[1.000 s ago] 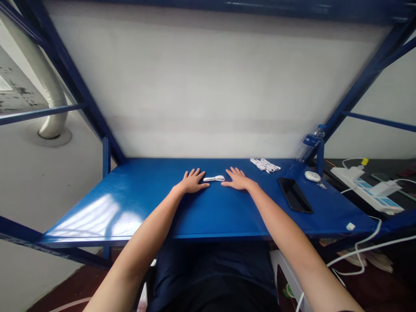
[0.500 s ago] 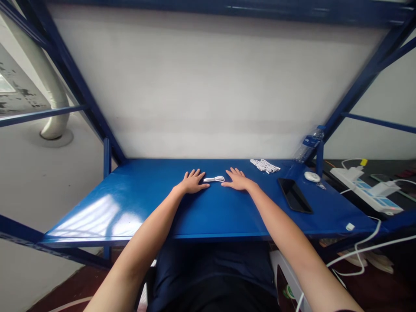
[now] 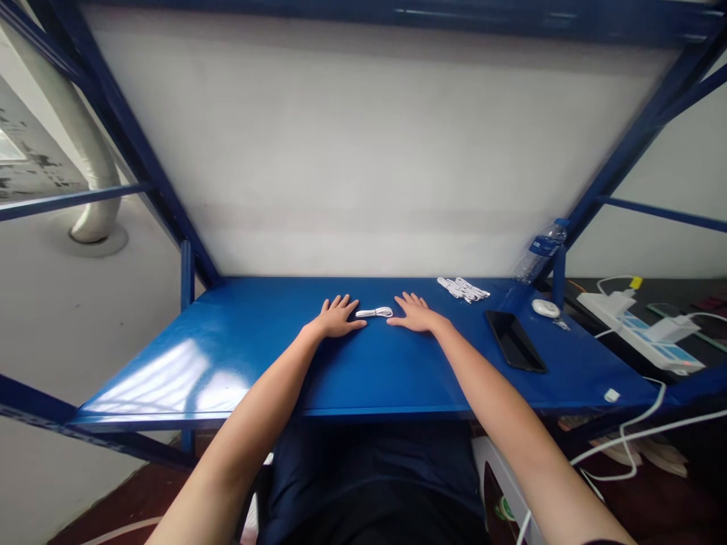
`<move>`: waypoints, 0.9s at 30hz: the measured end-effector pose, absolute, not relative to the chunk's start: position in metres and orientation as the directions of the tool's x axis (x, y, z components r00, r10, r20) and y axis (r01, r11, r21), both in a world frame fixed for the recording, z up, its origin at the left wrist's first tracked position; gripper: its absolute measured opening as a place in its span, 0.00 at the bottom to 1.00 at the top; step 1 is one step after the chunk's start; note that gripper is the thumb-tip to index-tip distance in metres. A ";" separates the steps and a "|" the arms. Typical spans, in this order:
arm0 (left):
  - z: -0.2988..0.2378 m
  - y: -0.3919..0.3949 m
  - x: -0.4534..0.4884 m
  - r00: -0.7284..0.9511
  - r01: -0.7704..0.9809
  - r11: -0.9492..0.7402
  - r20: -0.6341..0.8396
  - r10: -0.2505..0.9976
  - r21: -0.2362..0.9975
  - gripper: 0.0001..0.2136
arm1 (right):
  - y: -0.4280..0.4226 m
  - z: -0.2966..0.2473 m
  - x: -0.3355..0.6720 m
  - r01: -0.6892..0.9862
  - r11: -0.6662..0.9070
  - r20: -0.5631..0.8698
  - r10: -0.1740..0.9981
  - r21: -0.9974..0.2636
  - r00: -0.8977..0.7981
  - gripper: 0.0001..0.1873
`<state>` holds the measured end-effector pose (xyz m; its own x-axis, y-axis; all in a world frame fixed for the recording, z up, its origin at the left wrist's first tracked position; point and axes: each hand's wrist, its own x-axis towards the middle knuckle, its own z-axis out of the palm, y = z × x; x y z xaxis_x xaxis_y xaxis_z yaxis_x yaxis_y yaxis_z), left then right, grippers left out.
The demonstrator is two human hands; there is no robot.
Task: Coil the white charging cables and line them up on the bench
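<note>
Centrally, white cable between left hand and right hand (both flat).

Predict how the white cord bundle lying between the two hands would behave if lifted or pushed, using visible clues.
The white cord bundle is probably light, being small and thin. It would likely flex, though the dark tie around its middle should keep it gathered. Pushed, it might slide rather than roll, lying flat on the glossy blue tabletop.

Dark navy clothing, faintly creased; forearms, hands bare.
</note>
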<state>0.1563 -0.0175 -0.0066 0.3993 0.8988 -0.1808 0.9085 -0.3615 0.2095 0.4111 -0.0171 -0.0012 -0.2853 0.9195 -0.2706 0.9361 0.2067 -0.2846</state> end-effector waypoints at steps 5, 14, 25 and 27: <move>-0.005 -0.019 0.157 0.391 0.912 -0.355 -0.180 0.902 0.204 0.42 | -0.016 -0.002 0.411 0.935 0.210 -0.263 0.921 -0.286 -0.288 0.58; -0.006 -0.019 0.156 0.394 0.911 -0.357 -0.173 0.903 0.207 0.42 | -0.015 -0.004 0.411 0.938 0.211 -0.262 0.922 -0.274 -0.284 0.58; -0.006 -0.018 0.156 0.394 0.911 -0.359 -0.175 0.902 0.203 0.42 | -0.018 -0.001 0.410 0.938 0.209 -0.266 0.921 -0.275 -0.284 0.57; -0.006 -0.019 0.156 0.394 0.911 -0.358 -0.176 0.902 0.205 0.42 | -0.017 -0.002 0.410 0.938 0.210 -0.264 0.922 -0.277 -0.284 0.58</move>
